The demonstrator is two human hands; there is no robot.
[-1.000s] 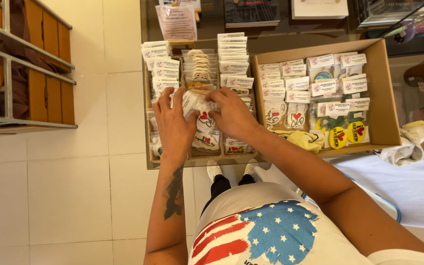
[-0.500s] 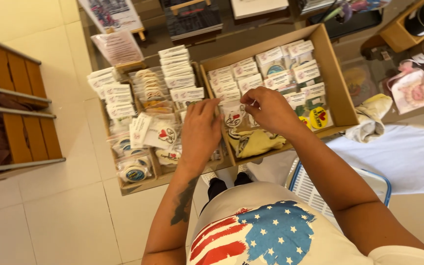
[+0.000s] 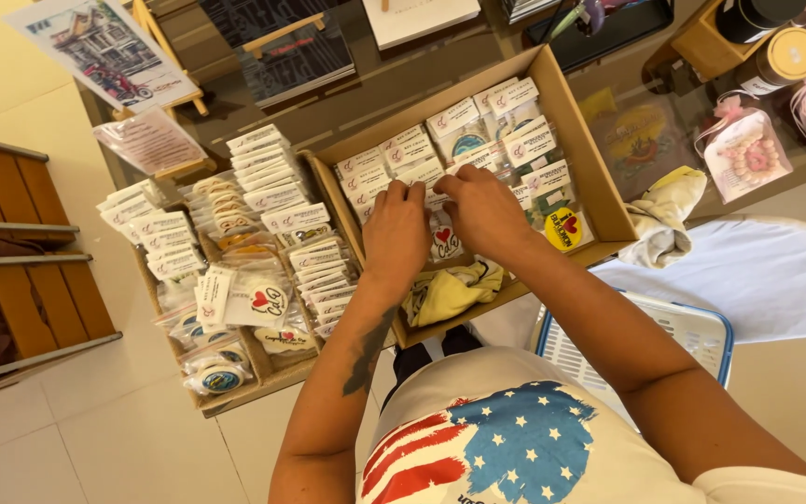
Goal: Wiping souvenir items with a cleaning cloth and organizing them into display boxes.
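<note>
My left hand (image 3: 397,231) and right hand (image 3: 479,213) sit side by side in the right-hand cardboard box (image 3: 578,131), fingers curled down onto the row of small carded packets (image 3: 394,154). Whether either pinches one I cannot tell. The packets stand just beyond my fingertips, rows running away from me; a yellow cloth (image 3: 450,291) lies under my wrists.

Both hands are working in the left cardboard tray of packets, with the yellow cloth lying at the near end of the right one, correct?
Not quite. In the head view, the left hand and right hand are in the right cardboard tray, the one with the yellow cloth.
</note>
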